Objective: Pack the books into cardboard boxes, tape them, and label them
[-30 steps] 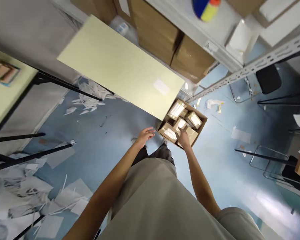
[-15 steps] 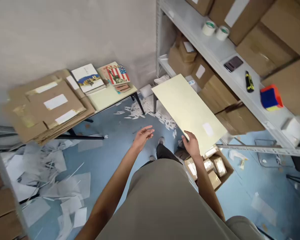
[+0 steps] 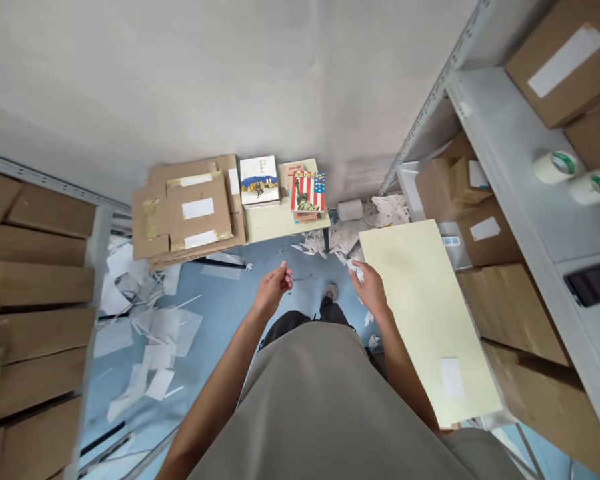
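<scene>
My left hand (image 3: pixel 274 289) hangs in the air over the blue floor, its fingers loosely curled and nothing held. To the right, my right hand (image 3: pixel 371 288) is open with thumb and fingers apart, near the left edge of a pale yellow table (image 3: pixel 410 280). That table bears a white paper label (image 3: pixel 451 378). Ahead stands another pale table (image 3: pixel 267 225). On it lie a stack of flattened cardboard boxes (image 3: pixel 197 208), a white-covered book (image 3: pixel 259 180) with a blue and yellow picture, and a book with a Statue of Liberty cover (image 3: pixel 308 192) on smaller books.
Metal shelves with cardboard boxes (image 3: pixel 40 330) stand left. The right shelf (image 3: pixel 510 133) holds tape rolls (image 3: pixel 555 166), a phone (image 3: pixel 595 283) and more boxes (image 3: pixel 517 307). Paper sheets (image 3: pixel 155 360) litter the floor at left; white scraps (image 3: pixel 347 237) lie between the tables.
My view has turned left, bringing the table with books and boxes nearer the middle and the left shelf into sight. My left hand's fingers have curled in. Both hands still hold nothing.
</scene>
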Motion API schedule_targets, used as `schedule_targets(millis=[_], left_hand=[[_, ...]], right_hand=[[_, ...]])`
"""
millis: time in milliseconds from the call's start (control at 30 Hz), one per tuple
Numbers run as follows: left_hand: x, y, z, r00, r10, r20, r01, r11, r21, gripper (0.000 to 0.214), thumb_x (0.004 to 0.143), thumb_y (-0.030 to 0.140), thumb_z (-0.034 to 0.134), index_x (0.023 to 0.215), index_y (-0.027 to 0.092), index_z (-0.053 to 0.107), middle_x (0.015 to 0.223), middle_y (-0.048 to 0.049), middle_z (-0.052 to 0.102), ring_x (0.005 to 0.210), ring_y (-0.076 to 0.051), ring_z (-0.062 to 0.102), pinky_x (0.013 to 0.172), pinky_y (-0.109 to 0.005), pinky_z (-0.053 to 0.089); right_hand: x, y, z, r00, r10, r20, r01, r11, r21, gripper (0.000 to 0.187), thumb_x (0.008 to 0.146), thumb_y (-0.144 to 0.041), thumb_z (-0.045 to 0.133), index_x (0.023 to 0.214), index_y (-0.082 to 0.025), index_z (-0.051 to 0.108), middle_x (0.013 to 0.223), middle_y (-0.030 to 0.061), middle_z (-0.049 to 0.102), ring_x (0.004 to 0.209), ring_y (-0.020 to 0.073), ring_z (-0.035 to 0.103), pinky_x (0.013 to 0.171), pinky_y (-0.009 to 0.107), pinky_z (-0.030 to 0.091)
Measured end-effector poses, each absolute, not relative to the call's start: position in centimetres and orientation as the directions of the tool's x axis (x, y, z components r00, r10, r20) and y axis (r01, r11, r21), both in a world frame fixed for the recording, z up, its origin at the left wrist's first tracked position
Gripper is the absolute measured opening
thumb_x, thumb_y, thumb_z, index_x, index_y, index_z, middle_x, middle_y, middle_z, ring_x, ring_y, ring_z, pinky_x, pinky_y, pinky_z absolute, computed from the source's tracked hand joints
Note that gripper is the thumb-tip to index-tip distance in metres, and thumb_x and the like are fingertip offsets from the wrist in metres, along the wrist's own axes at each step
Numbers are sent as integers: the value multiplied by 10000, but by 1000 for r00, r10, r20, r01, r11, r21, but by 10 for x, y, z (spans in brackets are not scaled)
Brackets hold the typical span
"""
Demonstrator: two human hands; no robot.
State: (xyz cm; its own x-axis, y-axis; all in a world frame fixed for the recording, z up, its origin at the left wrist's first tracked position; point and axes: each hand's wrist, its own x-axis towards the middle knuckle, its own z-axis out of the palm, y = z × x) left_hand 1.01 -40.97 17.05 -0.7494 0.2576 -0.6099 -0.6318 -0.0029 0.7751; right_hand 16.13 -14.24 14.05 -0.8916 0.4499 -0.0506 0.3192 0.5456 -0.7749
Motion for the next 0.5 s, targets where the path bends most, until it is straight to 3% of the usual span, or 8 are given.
schedule_targets(millis=[200,333,433,500], left_hand=[[-24,-393,161,-777,222,-590,-604,4,797,567,806,533,930,1249,199,810,784,36,596,558,-81,338,552,-274,308],[-50,-387,153,-784,180,-594,-597,42,801,564,715,384,913,1242,216,803,1048,-49,752,685,-105,522,675,-291,472],[-73,-384,144,-789,169,-591,-594,35,804,582,659,336,924,1220,231,814,1225,-98,797,950,-199,709,831,-328,565],[-90,-382,135,-791,173,-587,-596,1,803,624,617,325,971,1213,233,813,1312,-121,804,1122,-266,750,931,-372,596]], right_hand=[[77,-107,139,-951,297,-90,252,571,-781,409,1142,-425,592,1440,-245,808,1427,138,839,1363,329,780,1224,493,609],[46,-100,137,-957,266,-112,246,546,-801,389,1141,-407,609,1438,-255,810,1426,121,843,1367,316,781,1224,472,607],[30,-102,132,-951,266,-155,275,510,-815,375,1133,-393,622,1423,-256,815,1401,118,855,1340,318,801,1206,473,621],[19,-106,129,-947,266,-180,294,492,-819,371,1125,-383,629,1415,-247,816,1373,119,865,1313,315,816,1192,470,631]])
